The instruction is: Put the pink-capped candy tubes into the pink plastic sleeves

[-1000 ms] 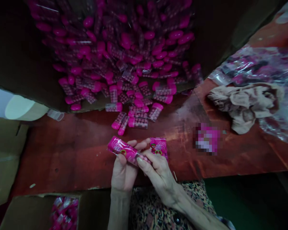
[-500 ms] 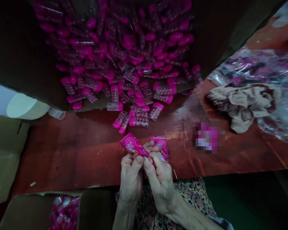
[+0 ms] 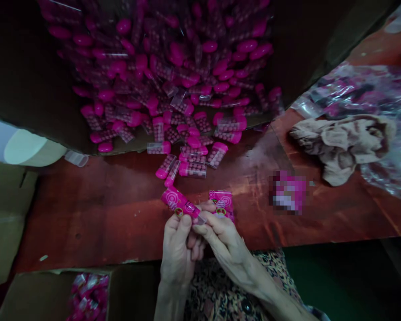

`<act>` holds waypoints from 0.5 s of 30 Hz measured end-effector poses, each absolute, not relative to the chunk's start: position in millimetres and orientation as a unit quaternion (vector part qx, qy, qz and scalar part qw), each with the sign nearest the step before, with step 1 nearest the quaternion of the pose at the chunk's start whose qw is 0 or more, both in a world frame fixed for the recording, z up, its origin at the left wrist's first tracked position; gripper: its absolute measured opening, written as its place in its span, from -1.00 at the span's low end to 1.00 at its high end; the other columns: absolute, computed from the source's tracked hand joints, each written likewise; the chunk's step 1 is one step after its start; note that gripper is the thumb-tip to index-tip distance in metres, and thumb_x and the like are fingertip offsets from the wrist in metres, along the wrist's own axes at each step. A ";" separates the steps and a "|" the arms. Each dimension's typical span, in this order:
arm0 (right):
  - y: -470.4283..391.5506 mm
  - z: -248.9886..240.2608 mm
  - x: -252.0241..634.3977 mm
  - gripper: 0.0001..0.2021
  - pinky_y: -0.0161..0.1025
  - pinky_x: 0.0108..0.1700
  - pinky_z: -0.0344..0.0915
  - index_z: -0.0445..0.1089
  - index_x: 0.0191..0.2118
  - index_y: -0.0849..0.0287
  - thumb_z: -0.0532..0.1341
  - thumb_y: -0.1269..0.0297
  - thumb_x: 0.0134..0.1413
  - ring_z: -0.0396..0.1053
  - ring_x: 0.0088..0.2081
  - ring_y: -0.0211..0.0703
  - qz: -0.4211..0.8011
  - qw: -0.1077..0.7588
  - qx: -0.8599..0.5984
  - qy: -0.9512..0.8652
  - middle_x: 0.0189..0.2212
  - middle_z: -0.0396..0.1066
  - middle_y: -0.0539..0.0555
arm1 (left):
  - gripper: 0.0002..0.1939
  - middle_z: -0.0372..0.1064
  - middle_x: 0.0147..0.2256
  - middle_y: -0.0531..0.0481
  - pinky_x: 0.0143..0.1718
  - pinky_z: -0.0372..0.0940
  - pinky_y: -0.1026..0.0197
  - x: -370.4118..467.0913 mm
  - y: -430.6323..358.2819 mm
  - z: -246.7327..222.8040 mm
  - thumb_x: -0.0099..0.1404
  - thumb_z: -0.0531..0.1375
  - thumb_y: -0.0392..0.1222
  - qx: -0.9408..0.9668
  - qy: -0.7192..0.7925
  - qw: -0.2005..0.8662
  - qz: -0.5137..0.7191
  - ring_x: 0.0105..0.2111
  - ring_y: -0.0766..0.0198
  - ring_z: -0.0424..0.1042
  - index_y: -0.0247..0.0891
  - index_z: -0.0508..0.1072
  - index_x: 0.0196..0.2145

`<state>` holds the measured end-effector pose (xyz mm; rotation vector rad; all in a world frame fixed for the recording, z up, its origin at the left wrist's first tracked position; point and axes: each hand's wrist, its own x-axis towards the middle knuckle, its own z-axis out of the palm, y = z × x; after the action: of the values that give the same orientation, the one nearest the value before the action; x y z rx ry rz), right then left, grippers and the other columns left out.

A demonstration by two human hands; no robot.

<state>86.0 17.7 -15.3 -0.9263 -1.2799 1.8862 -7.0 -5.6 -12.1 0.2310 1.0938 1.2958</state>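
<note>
At six o'clock, closest to the viewer, a patterned dark garment (image 3: pixel 217 294) covers the person's lap. At seven o'clock an open brown cardboard box (image 3: pixel 127 290) holds a heap of shiny pink wrapped packets (image 3: pixel 88 296). Just above the lap, both hands meet over the near edge of a reddish-brown wooden table (image 3: pixel 103 214). The left hand (image 3: pixel 178 249) and the right hand (image 3: pixel 225 243) are pressed close together, fingertips pinching a slim pink printed packet (image 3: pixel 180 204) that slants up toward eleven o'clock. The right hand also clamps a second, squarer pink printed sachet (image 3: pixel 221 204) just beside the first, toward one o'clock. Beyond the hands, toward twelve o'clock, small clear plastic tubes with pink caps and pink beads (image 3: pixel 187 156) spill onto the table from a large dark cardboard box lying on its side (image 3: pixel 26 80). At nine o'clock sits a cream-coloured roll (image 3: pixel 30 149). At two o'clock lies a crumpled beige cloth (image 3: pixel 341 142), with a clear plastic bag (image 3: pixel 364 89) behind it.
</note>
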 end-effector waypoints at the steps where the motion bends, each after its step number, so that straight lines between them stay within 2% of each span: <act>1: 17.1 -17.6 85.4 -0.74 -0.45 -0.58 0.29 0.28 -0.41 0.21 0.01 0.17 0.19 0.30 -0.63 -0.38 0.727 0.336 -0.357 -0.481 -0.64 0.26 -0.08 | -0.67 -0.15 -0.80 0.25 -0.83 -0.10 0.47 -5.8 -5.9 -12.6 0.14 0.16 -0.01 0.106 0.482 0.655 0.572 -0.83 0.57 -0.19 -0.33 0.51 -0.29; 10: 16.4 -26.3 82.4 -0.69 -0.49 -0.69 0.26 0.40 -0.41 0.28 0.12 0.10 0.08 0.28 -0.73 -0.40 0.756 0.373 -0.370 -0.391 -0.71 0.30 -0.06 | -0.70 -0.14 -0.76 0.23 -0.76 -0.05 0.44 -5.8 -8.4 -16.1 0.15 0.16 -0.04 0.133 0.456 0.671 0.570 -0.79 0.54 -0.13 -0.33 0.51 -0.31; 15: 14.2 -29.8 81.0 -0.66 -0.51 -0.70 0.26 0.45 -0.41 0.29 0.14 0.08 0.06 0.26 -0.75 -0.42 0.775 0.375 -0.359 -0.360 -0.73 0.30 -0.05 | -0.71 -0.14 -0.76 0.23 -0.77 -0.14 0.44 -3.6 -9.1 -14.4 0.15 0.16 -0.02 0.139 0.447 0.681 0.562 -0.79 0.55 -0.20 -0.31 0.50 -0.39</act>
<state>81.0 14.2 -29.8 -0.9184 -0.9219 1.9838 -3.6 -9.1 -14.4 0.3128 1.0040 1.2619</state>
